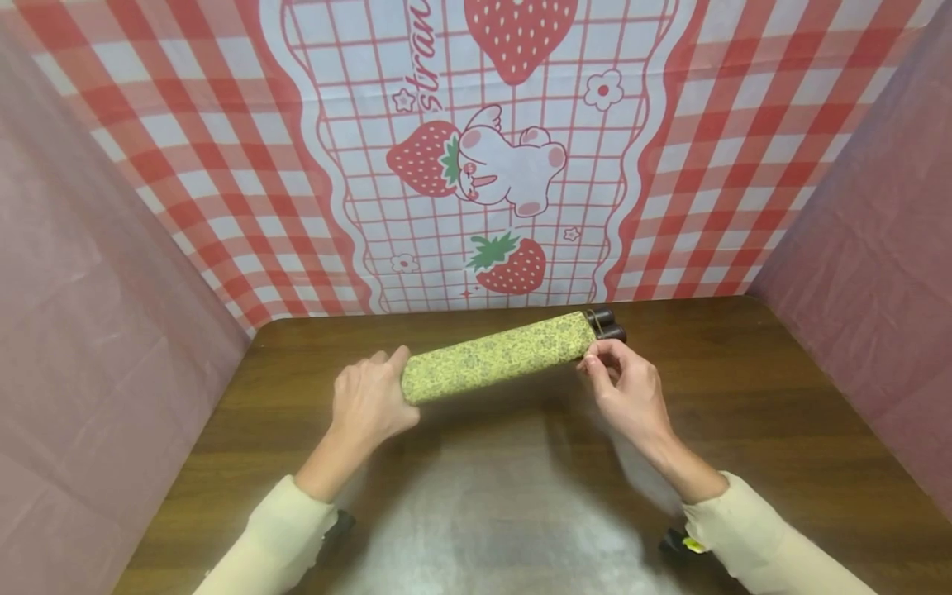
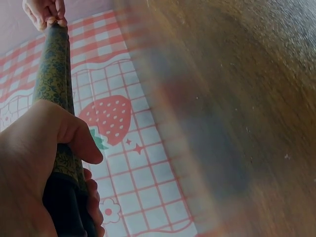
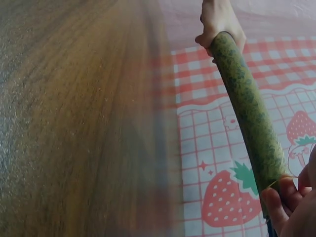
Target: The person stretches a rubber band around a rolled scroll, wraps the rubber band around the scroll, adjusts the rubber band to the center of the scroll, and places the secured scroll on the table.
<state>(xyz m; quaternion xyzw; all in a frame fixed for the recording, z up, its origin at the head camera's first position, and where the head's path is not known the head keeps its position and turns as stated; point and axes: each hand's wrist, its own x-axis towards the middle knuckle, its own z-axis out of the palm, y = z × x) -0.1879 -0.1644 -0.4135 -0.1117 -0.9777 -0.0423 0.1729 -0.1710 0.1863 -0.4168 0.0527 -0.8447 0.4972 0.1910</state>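
Observation:
A rolled scroll (image 1: 498, 355) in yellow-green floral cloth is held up above the table, slightly tilted, its right end farther from me. Two dark rod ends (image 1: 611, 332) stick out there side by side, with a thin yellowish band (image 1: 595, 322) about them. My left hand (image 1: 372, 398) grips the scroll's left end; in the left wrist view the fingers wrap round it near a dark end (image 2: 66, 202). At the other end, the fingertips of my right hand (image 1: 632, 388) pinch a thin yellow band (image 3: 273, 183), seen stretched between the fingers in the right wrist view.
The brown wooden table (image 1: 744, 413) lies below both hands. Behind it hangs a red-and-white checked cloth (image 1: 714, 165) with strawberry prints. Pink cloth walls (image 1: 89, 330) stand at both sides. A dark strap piece (image 1: 675, 543) shows by the right sleeve.

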